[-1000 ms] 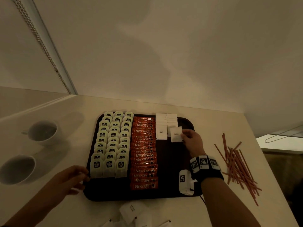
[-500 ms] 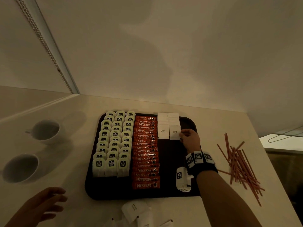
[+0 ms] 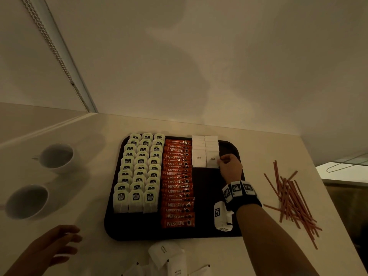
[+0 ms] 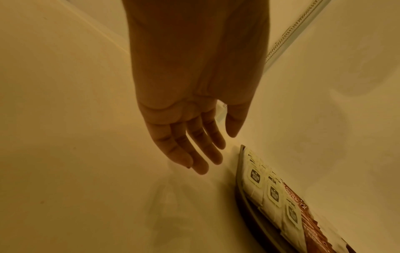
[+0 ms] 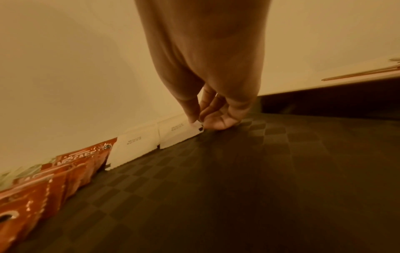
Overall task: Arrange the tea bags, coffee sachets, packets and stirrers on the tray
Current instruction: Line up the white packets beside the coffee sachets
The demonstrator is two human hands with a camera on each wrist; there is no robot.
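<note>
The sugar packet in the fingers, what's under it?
The sugar packet pinched by the right hand overlaps more white packets toward the back of the dark tray. Its front edge rests on the tray. How many packets it covers can't be seen.

The tray [image 5: 281, 171] is dark and matt, its floor embossed with a fine chequered texture. The coffee sachets [image 3: 177, 186] are glossy orange foil, catching glints. The sugar packets [image 3: 205, 154] look like matt white paper. The table [image 3: 87, 232] is smooth, pale and faintly reflective; the cups [image 3: 57, 157] at 9 o'clock look like glazed white ceramic.

Bare tray [image 3: 207, 196] floor beside sachets [image 3: 177, 188], seemingly.
</note>
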